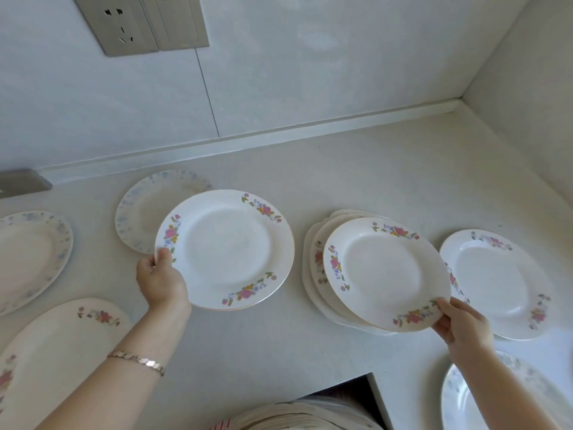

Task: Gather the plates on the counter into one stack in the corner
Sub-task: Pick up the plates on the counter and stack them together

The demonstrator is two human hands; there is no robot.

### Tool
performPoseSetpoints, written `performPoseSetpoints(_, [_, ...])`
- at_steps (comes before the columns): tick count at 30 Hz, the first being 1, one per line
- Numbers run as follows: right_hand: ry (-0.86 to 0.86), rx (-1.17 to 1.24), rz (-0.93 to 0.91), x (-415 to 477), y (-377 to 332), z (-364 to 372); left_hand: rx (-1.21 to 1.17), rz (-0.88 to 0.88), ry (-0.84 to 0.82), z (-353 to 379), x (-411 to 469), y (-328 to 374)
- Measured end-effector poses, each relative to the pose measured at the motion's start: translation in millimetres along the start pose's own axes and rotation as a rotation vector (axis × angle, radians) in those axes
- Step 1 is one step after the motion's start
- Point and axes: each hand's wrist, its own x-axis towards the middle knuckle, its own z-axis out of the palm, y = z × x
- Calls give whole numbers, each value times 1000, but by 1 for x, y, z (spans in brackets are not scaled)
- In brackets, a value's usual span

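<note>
My left hand (161, 282) grips the left rim of a white plate with pink flowers (224, 248), held above the counter (310, 346). My right hand (462, 325) holds the near rim of a second pink-flowered plate (384, 273), which lies tilted on top of a small stack of plates (313, 271) in the middle of the counter. A third pink-flowered plate (496, 283) lies flat to the right of the stack. Behind the left plate a blue-patterned plate (139, 212) lies partly covered.
Another blue-patterned plate (31, 256) sits at the far left, an oval pink-flowered platter (52, 352) at the near left, and a blue-patterned plate (471, 398) at the near right. The walls meet in a corner (462, 100) at the back right. A wall socket (124, 23) is above.
</note>
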Motion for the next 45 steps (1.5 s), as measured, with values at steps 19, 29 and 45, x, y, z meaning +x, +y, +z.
performPoseSetpoints(19, [88, -648, -257, 12, 32, 24, 30, 37, -101, 23, -25, -6])
performPoseSetpoints(29, [38, -639, -283, 16, 40, 56, 13, 17, -122, 23, -31, 1])
performPoseSetpoints(45, [-96, -680, -398, -14, -12, 52, 302, 32, -655, 96, -104, -15])
